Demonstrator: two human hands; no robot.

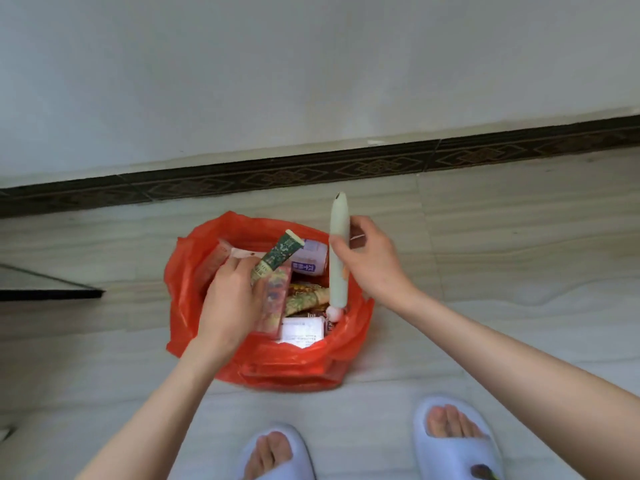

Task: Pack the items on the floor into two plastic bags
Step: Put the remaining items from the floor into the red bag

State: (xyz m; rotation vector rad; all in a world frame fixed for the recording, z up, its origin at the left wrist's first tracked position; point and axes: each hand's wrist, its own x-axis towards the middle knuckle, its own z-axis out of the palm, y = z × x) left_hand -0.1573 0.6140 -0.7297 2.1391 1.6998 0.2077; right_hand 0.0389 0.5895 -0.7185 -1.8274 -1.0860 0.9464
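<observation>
Standing open on the pale tiled floor [519, 237], close to the dark patterned skirting [311, 169]: red plastic bag [277, 365], mouth wide, already crowded with goods. Only one bag in view.

Reaching into the left half of the bag: left hand [230, 299], fingers curled round a green tube [278, 254] that angles up toward the far rim, and lying against a long red patterned packet [273, 303] just beside it. Whether the packet is also gripped, cannot tell.

Holding a long pale green stick-shaped item [338, 251] over the bag's right edge: right hand [367, 261], thumb and fingers wrapped round its upper middle. Stands nearly upright, pointed tip above the hand, lower end down inside the bag, close to a small pink-and-white thing [334, 312].

Lying inside, between the two hands: white bottle with purple label [310, 259] on its side near the far rim, yellowish patterned packs [306, 296] in the middle, white box with small print [301, 329] nearest the feet.

Showing at the bottom edge: two feet in light blue slippers [453, 441]. Jutting in at far left: corner of a glass sheet with a dark edge [52, 291].
</observation>
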